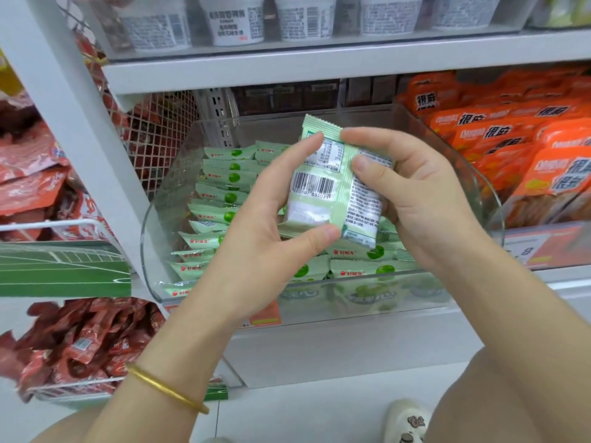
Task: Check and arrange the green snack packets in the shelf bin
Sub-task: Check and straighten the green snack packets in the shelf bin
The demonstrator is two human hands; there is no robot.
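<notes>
looked down at a white shop shelf. held one green packet in both hands just above a clear plastic bin, upright and slightly tilted, back side toward the camera, barcode and small print showing. gripped it with the left hand, a fingertip curled over the upper left edge, thumb pressed near the bottom corner. pinched it from the other side with the right hand, thumb on the printed face, index finger hooked over the top, other fingers wrapped behind. wore a gold bangle on the left wrist. saw matching green packets in the bin below the hands, stacked on edge in a row along the left side, lying flatter toward the front. saw orange packets in the neighbouring bin to the right, red packets in wire baskets to the left, white tubs on the shelf above. caught a pale shoe on the floor at the bottom edge.
</notes>
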